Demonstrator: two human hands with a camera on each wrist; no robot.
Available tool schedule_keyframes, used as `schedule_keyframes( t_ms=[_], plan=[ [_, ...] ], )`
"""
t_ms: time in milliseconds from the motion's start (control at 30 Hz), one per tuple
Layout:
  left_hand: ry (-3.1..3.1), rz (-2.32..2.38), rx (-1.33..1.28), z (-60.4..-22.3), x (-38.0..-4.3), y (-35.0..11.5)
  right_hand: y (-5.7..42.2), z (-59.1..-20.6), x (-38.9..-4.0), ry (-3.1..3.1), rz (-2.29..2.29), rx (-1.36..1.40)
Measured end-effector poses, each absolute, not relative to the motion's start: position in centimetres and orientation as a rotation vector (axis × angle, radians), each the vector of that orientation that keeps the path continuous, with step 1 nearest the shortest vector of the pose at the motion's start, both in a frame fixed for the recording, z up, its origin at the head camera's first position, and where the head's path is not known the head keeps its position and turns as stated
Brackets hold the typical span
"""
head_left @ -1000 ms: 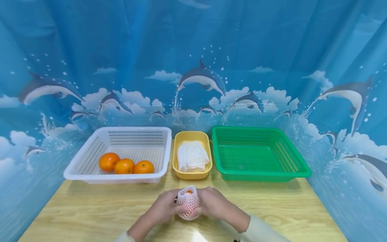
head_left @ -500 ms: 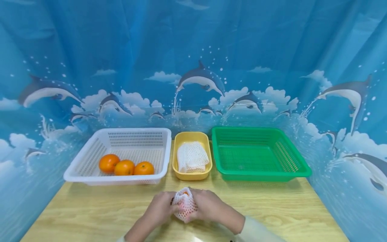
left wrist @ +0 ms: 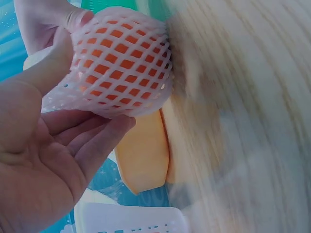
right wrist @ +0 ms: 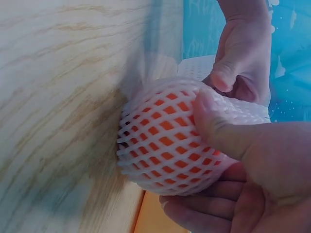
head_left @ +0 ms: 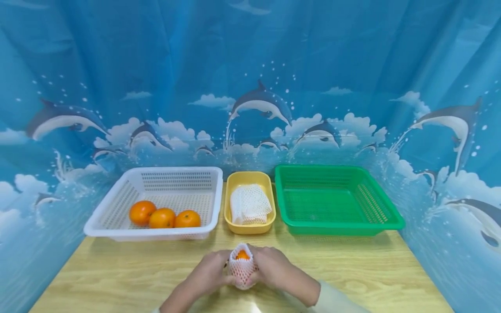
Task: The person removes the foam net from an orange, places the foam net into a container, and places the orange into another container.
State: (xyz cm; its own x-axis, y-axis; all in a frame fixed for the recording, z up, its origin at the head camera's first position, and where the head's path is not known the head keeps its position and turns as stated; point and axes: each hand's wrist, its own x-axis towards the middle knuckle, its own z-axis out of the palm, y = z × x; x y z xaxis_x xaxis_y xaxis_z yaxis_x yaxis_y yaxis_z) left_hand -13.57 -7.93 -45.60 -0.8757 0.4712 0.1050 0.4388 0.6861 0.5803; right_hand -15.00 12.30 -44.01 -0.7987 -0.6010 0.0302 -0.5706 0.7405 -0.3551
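An orange (head_left: 242, 255) sits inside a white foam net sleeve (head_left: 243, 273) near the table's front, its top showing through the sleeve's opening. My left hand (head_left: 208, 272) holds the sleeved fruit from the left, thumb on the near side. On the other side my right hand (head_left: 272, 266) grips it with thumb and fingers. In the left wrist view, orange skin shows through the stretched mesh (left wrist: 124, 63), with left fingertips against its side. The right wrist view has the right thumb pressing the foam net (right wrist: 165, 141), whose loose end lies between both hands.
A white basket (head_left: 152, 232) with three oranges (head_left: 162, 218) stands at back left. Between it and a green basket (head_left: 340, 228) is a yellow tray (head_left: 250, 229) holding folded foam nets (head_left: 250, 203). A dolphin-printed curtain (head_left: 250, 52) hangs behind the wooden table (head_left: 137, 269).
Both hands keep hold of the sleeved orange. It tilted left, then came back more upright, and more of the orange's top shows in the sleeve's opening.
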Motion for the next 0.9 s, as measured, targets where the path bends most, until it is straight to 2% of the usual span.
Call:
schedule_keyframes(
  t_ms=[900],
  plan=[
    [2.764, 1.096, 0.629, -46.46, -13.45, -7.62, 11.94, -43.31, -14.54, 2.893, -0.354, -0.918]
  ],
)
